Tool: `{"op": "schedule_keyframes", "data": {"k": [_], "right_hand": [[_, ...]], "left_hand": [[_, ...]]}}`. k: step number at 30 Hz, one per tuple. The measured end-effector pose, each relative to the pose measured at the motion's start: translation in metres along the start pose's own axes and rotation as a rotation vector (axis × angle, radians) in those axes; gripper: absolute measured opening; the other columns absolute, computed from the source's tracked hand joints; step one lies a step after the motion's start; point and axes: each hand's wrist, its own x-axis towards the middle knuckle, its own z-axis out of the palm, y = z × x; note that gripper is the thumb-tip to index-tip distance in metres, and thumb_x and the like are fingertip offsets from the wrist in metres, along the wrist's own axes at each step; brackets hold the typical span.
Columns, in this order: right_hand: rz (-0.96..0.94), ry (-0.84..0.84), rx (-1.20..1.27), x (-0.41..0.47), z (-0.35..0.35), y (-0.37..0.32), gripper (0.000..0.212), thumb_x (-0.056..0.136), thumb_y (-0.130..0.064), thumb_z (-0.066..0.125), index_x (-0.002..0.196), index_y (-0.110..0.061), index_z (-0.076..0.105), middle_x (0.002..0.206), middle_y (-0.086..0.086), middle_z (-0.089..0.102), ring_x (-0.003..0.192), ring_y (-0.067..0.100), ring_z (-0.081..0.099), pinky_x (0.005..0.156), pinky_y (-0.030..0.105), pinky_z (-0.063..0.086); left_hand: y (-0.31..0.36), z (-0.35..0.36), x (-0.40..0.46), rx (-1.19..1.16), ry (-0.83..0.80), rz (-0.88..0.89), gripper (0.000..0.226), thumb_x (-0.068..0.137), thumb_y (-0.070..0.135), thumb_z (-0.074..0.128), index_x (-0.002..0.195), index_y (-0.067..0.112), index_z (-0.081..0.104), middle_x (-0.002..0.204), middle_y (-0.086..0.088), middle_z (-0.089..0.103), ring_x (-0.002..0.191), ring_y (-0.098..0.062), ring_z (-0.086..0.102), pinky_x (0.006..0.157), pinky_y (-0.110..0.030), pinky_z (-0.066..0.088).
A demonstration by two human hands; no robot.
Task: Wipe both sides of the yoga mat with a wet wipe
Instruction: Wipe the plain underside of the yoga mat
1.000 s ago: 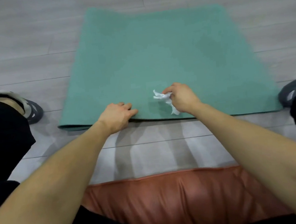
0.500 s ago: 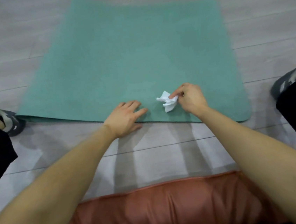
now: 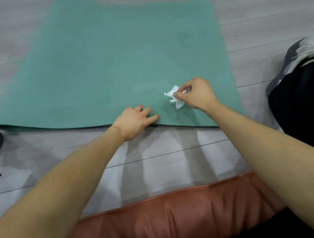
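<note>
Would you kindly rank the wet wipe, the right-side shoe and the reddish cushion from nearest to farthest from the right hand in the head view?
1. Wet wipe: pinched in the right hand, over the yoga mat.
2. Right-side shoe: on the floor, off the mat's right edge.
3. Reddish cushion: at the bottom of the view, closest to the person.

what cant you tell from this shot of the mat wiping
Head view only:
- Underside of the yoga mat: hidden against the floor.
- Mat's far end: cut off by the top edge.
- Much of the wet wipe: covered by the right hand.
- Left hand palm: faces down.
</note>
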Motion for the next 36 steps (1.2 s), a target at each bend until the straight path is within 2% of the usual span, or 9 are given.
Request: {"op": "schedule_keyframes", "data": {"k": [5,9,11,13,16,20,25,29,36], "right_hand": [[-0.071,-0.067,-0.068,0.011,0.024,-0.024,0.013,0.082,-0.017,0.073,0.089,-0.024,0.081,0.093,0.001,0.065,0.09,0.024,0.066,0.075,0.025,0.044],[-0.143,-0.07,-0.024,0.0,0.051,-0.037,0.022,0.081,-0.009,0.069,0.092,-0.024,0.081,0.097,0.0,0.061,0.087,0.02,0.06,0.076,0.024,0.038],[-0.218,-0.068,-0.017,-0.007,0.068,-0.034,0.023,0.083,-0.007,0.068,0.099,-0.019,0.08,0.102,0.004,0.062,0.09,0.021,0.059,0.08,0.024,0.038],[-0.269,-0.094,-0.06,-0.006,0.084,-0.022,0.034,0.085,-0.005,0.066,0.115,-0.015,0.078,0.109,0.008,0.064,0.103,0.028,0.061,0.086,0.024,0.039],[-0.268,-0.162,-0.115,0.008,0.099,-0.003,0.038,0.089,-0.005,0.063,0.125,-0.012,0.074,0.113,0.011,0.064,0.111,0.036,0.06,0.088,0.029,0.041],[-0.303,-0.196,-0.126,0.01,0.104,0.006,0.026,0.096,-0.007,0.063,0.116,-0.009,0.079,0.107,0.014,0.063,0.104,0.037,0.062,0.081,0.028,0.038],[-0.235,-0.181,-0.087,0.01,0.104,0.0,0.029,0.096,-0.011,0.061,0.119,-0.014,0.078,0.11,0.01,0.06,0.104,0.032,0.06,0.082,0.027,0.037],[-0.182,-0.143,-0.05,0.0,0.087,-0.011,0.036,0.096,-0.017,0.062,0.13,-0.022,0.072,0.121,0.004,0.061,0.106,0.028,0.063,0.09,0.033,0.048],[-0.275,-0.232,-0.052,-0.009,0.084,-0.08,0.026,0.099,-0.017,0.062,0.115,-0.027,0.081,0.109,0.005,0.067,0.1,0.023,0.064,0.084,0.027,0.042]], "left_hand": [[-0.05,0.016,-0.064,0.032,-0.04,-0.216,0.039,0.096,0.018,0.057,0.133,0.029,0.048,0.113,-0.01,0.05,0.094,-0.034,0.054,0.053,-0.04,0.047],[-0.074,0.035,-0.134,-0.072,-0.225,-0.558,0.05,0.093,0.02,0.064,0.138,0.032,0.047,0.123,-0.006,0.051,0.105,-0.033,0.058,0.075,-0.046,0.057],[-0.078,0.04,-0.147,-0.246,-0.344,-0.695,0.065,0.082,0.032,0.072,0.14,0.035,0.044,0.135,-0.005,0.049,0.116,-0.033,0.057,0.09,-0.048,0.056],[-0.078,0.041,-0.14,-0.472,-0.391,-0.769,0.093,0.067,0.063,0.074,0.149,0.041,0.036,0.15,-0.009,0.043,0.131,-0.038,0.05,0.108,-0.052,0.048],[-0.063,0.031,-0.106,-0.549,-0.477,-0.676,0.14,0.039,0.092,0.071,0.16,0.048,0.016,0.168,-0.009,0.017,0.154,-0.037,0.022,0.123,-0.056,0.03],[-0.036,0.016,-0.076,-0.317,-0.241,-0.283,0.112,0.056,0.062,0.087,0.155,0.042,0.037,0.157,-0.001,0.039,0.143,-0.025,0.04,0.111,-0.045,0.041],[-0.029,0.008,-0.081,-0.162,-0.041,0.053,0.062,0.081,0.044,0.062,0.142,0.031,0.054,0.118,-0.004,0.057,0.105,-0.029,0.057,0.075,-0.042,0.053],[-0.008,0.023,-0.098,-0.071,0.06,0.056,0.041,0.093,0.017,0.059,0.133,0.024,0.056,0.11,-0.009,0.055,0.091,-0.031,0.055,0.059,-0.04,0.05],[-0.042,0.017,-0.152,-0.044,0.075,-0.23,0.029,0.094,0.012,0.058,0.121,0.024,0.058,0.106,-0.01,0.052,0.09,-0.034,0.053,0.052,-0.041,0.048]]}}
